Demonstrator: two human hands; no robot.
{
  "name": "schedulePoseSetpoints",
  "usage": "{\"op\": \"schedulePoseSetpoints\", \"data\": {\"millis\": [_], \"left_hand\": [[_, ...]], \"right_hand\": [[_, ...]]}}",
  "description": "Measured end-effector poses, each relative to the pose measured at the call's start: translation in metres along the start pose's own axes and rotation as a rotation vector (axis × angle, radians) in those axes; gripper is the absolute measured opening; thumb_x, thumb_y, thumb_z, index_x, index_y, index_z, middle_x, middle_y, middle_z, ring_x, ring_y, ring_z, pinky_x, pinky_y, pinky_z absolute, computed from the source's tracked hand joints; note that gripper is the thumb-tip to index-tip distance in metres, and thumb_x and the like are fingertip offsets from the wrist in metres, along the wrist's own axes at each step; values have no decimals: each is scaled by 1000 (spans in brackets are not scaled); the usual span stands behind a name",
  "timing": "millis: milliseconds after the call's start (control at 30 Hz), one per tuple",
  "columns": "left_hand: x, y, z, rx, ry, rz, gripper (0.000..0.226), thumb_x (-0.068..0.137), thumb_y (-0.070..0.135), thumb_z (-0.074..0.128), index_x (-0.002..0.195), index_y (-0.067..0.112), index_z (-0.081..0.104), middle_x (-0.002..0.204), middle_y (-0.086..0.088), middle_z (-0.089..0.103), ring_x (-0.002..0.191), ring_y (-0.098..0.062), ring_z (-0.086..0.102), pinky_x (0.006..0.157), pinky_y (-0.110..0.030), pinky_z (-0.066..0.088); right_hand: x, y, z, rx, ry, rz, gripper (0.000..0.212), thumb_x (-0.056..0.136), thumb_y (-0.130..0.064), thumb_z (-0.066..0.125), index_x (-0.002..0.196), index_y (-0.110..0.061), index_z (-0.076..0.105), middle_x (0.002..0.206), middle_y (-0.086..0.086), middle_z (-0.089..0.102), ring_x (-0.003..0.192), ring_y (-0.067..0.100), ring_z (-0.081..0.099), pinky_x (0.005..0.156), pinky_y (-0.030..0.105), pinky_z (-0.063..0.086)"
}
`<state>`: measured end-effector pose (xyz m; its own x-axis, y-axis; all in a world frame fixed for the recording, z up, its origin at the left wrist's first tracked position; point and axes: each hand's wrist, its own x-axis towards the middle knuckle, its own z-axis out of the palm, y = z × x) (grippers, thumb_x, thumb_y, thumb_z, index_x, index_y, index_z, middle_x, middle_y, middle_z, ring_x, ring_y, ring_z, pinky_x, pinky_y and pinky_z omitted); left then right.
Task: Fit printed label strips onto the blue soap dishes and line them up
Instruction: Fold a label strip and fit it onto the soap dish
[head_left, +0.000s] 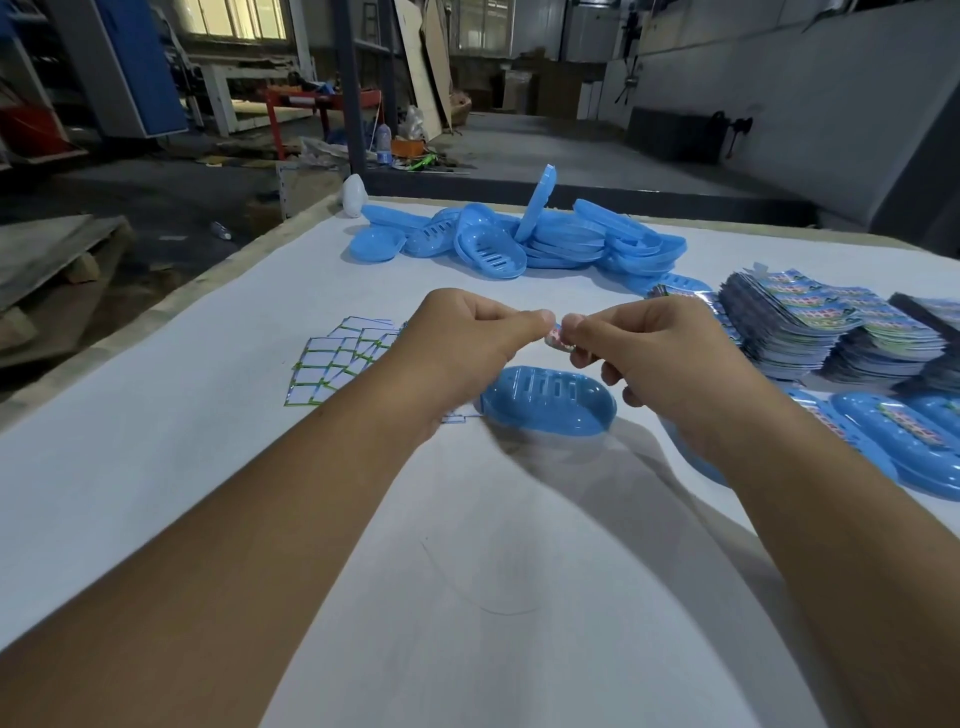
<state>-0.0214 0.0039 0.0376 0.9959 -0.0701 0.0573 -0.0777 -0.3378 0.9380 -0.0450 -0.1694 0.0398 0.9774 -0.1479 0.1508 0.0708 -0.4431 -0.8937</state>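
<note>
Soap dish, the blue one in hand for this step, is lying upside down on the white tabletop, slotted base facing up, directly beneath the two hands. Above that dish, a printed label strip is being held between both hands: the left hand is pinching one end between thumb and forefinger, and the right hand is pinching the other end, its remaining fingers curled in. Only a small part of the strip is showing between the fingertips, so whether it is folded, looped or being pulled open cannot be told.

To do this well, the strip probably needs opening fully and squaring to the dish before it is brought down, so that it sits across the middle rather than skewed. Light, even tension from both pinches should be keeping the glossy print from creasing.

Just right of the dish, finished dishes with labels are lying side by side, which is giving the line to match. Beyond those, stacks of printed strips are waiting. Left of the dish, white sheets with green edges are fanned out. Far behind the dish, a heap of unlabelled blue dishes is piled at the tabletop's far edge.
</note>
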Motion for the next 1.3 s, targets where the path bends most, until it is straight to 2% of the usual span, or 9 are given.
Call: {"op": "schedulePoseSetpoints", "data": {"millis": [133,233,333,467,567,667,800,900,1300], "left_hand": [[4,0,0,-33,46,-27,20,80,44,78,83,24,79,53,16,59,53,-3,51,55,-23,40],[5,-1,0,-31,42,-37,20,79,43,79,82,24,80,55,15,59,54,-4,51,56,-23,41],[7,-4,1,-19,56,-41,19,78,43,79,79,24,79,51,16,60,56,-3,54,60,-24,44],[9,-10,1,31,63,-17,19,80,38,77,72,21,77,43,16,53,34,-1,44,44,-19,33],[10,-16,5,63,73,2,21,78,39,77,69,20,76,43,13,55,29,-3,41,34,-12,28],[12,-21,10,118,59,27,20,75,41,77,70,22,75,50,5,64,36,-6,48,40,-17,39],[18,-24,12,236,55,23,30,73,42,73,72,12,75,62,-3,70,47,-9,58,62,-32,56],[20,-26,12,322,43,17,37,71,42,67,78,7,74,73,-12,69,50,-12,51,57,-29,48],[22,-28,12,401,33,38,32,74,42,69,77,11,77,71,-7,71,56,-14,56,57,-28,46]], "right_hand": [[2,3,-3,-88,82,48,29,82,-46,77,65,-23,79,71,7,71,53,9,46,52,30,41],[2,3,-3,-90,72,49,27,82,-46,77,63,-27,78,68,0,72,51,7,45,49,27,41],[3,3,-3,-81,72,52,23,81,-44,77,64,-29,78,78,9,72,57,10,46,54,31,41],[5,5,-3,-60,82,68,25,77,-48,80,66,-25,78,84,16,71,58,13,45,54,31,39],[4,7,-3,-115,76,42,32,74,-50,81,64,-21,76,69,11,69,46,8,42,50,25,38],[5,10,-2,-166,85,15,40,75,-44,84,55,-12,70,43,-4,55,35,5,39,36,14,32],[7,13,0,-293,60,14,38,75,-42,83,56,-12,69,41,-7,52,34,4,40,39,20,34],[9,14,3,-355,32,32,34,75,-43,82,58,-15,72,48,-2,61,37,4,44,40,21,33],[10,16,7,-385,23,49,27,73,-39,82,60,-17,74,53,-2,67,52,10,55,49,27,43]]}}
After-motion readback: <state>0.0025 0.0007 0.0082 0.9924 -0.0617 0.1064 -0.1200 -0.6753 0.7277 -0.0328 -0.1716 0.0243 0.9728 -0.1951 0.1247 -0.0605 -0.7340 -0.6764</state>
